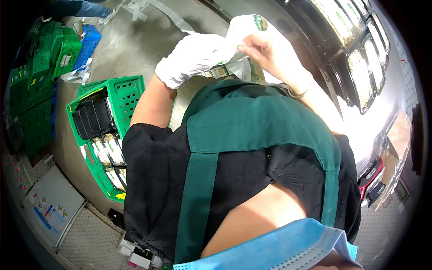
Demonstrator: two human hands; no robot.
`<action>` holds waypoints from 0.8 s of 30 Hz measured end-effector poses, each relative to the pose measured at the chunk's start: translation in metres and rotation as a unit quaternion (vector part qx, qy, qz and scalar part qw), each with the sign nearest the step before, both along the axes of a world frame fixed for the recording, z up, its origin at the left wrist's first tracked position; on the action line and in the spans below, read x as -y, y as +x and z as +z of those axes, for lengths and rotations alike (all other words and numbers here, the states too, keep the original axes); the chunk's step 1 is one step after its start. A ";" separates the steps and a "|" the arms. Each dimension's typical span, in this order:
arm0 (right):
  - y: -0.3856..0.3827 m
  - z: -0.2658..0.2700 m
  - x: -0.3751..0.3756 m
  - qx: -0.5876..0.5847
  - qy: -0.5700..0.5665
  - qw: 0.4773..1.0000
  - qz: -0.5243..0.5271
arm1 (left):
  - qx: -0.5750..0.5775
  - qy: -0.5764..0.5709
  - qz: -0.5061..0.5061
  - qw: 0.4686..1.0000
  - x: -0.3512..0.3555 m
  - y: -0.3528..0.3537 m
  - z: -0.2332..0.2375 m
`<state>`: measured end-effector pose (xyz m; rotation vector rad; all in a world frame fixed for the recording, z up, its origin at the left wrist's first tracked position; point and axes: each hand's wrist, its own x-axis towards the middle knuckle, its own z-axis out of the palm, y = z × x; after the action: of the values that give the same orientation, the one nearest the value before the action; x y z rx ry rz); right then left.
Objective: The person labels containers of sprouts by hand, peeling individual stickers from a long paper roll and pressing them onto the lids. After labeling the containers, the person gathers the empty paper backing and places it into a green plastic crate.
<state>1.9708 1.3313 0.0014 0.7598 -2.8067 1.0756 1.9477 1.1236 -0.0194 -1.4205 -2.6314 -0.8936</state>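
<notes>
In the head view, my left hand (195, 56) wears a white glove, and its fingers are closed at the edge of a white label roll (240, 27) with green printed labels. My right hand (274, 51) is bare, with a band on the wrist; its thumb and index finger pinch the white label strip beside the glove. The glove hides exactly how my left fingers grip. Below both hands, more white strip with green printed labels (252, 71) hangs in front of my green apron (261, 121).
Packed black trays (360, 67) with clear lids stand at the right. At the left, a green crate (132, 96) holds black trays and packed trays. Farther back are stacked green crates (42, 58), a blue crate (88, 45) and a person's leg (90, 10). White tape (173, 15) lies on the floor.
</notes>
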 end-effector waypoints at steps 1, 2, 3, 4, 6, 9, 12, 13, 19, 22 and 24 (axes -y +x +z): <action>-0.004 -0.006 0.000 -0.012 0.010 1.000 0.000 | 0.001 0.000 0.000 1.000 0.001 -0.001 -0.003; -0.004 -0.003 -0.001 -0.011 0.011 1.000 -0.001 | -0.011 0.011 -0.003 1.000 0.002 -0.002 -0.004; -0.004 0.004 -0.001 0.084 -0.025 0.996 -0.014 | -0.023 0.022 -0.004 0.999 0.002 -0.002 -0.003; -0.004 0.007 -0.002 0.177 -0.061 0.982 -0.028 | -0.022 0.022 -0.004 1.000 0.005 -0.004 -0.001; -0.005 -0.003 -0.006 0.230 -0.169 0.958 -0.021 | 0.257 0.011 0.014 0.966 0.013 -0.010 0.016; -0.006 0.001 -0.015 0.354 -0.324 0.877 -0.031 | 0.453 0.092 0.076 0.884 0.031 -0.014 0.024; -0.005 -0.001 -0.024 0.417 -0.477 0.773 -0.046 | 0.566 0.151 0.128 0.800 0.046 -0.021 0.029; -0.005 -0.002 -0.027 0.416 -0.477 0.773 -0.046 | 0.582 0.149 0.153 0.785 0.052 -0.025 0.028; 0.000 -0.001 -0.037 0.319 -0.384 0.867 0.013 | 0.589 0.268 0.146 0.748 0.067 -0.044 -0.007; 0.005 0.002 -0.032 0.234 -0.314 0.920 0.005 | 0.527 0.134 0.059 0.837 0.053 -0.034 -0.005; 0.009 0.014 -0.027 0.107 -0.113 0.988 0.021 | 0.585 0.121 -0.052 0.800 0.046 -0.033 -0.009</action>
<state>1.9795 1.3584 0.0156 0.7222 -2.7771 1.5362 1.9146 1.0777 -0.0279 -1.0873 -2.8246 -2.7133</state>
